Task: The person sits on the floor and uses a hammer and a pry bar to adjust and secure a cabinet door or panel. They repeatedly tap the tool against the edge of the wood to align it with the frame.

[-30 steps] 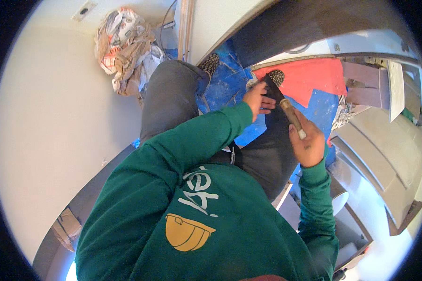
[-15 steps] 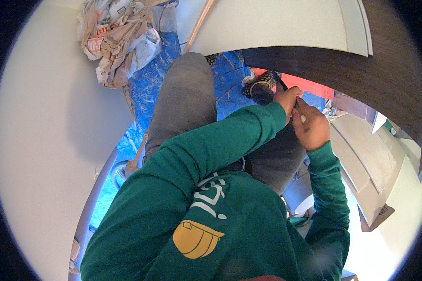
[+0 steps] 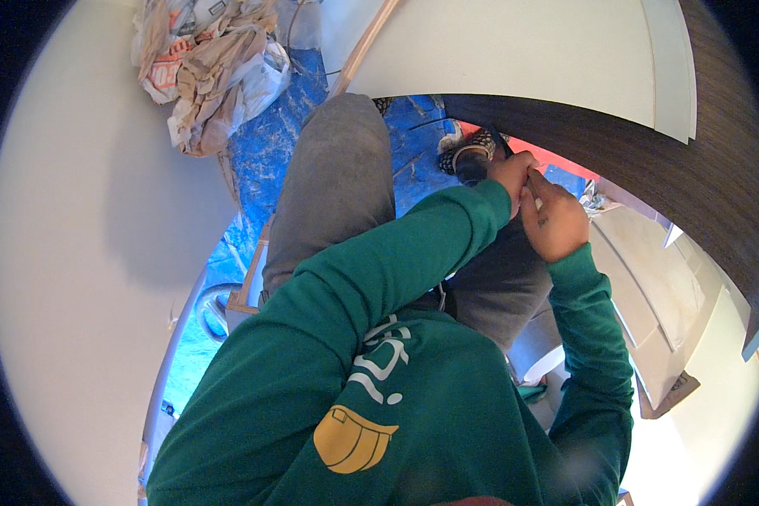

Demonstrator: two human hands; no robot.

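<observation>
My left hand [image 3: 511, 180] reaches across my lap to above my right leg, its fingers closed. A thin black strip-like thing [image 3: 503, 142] sticks out of its far side; I cannot tell its exact kind. Right beside it, my right hand [image 3: 558, 221] is closed with thumb and forefinger pinched up against the left hand's fingers. Whatever lies between those fingertips is hidden. Both hands are in front of my dark shoe [image 3: 472, 150] and close to the lower edge of a dark wood-grain panel [image 3: 599, 139].
Blue sheeting [image 3: 270, 160] covers the floor. Crumpled bags and brown paper [image 3: 219, 76] are heaped at the far left. A wooden strip [image 3: 365, 46] leans against a pale board [image 3: 514, 51]. Flat beige pieces [image 3: 641, 287] lie at the right, and a pale wall [image 3: 67, 236] stands at the left.
My hands have stayed together over my leg, with the right hand shifted slightly left and away from me. The view has tilted a little, so the panel and boards appear lower at the right.
</observation>
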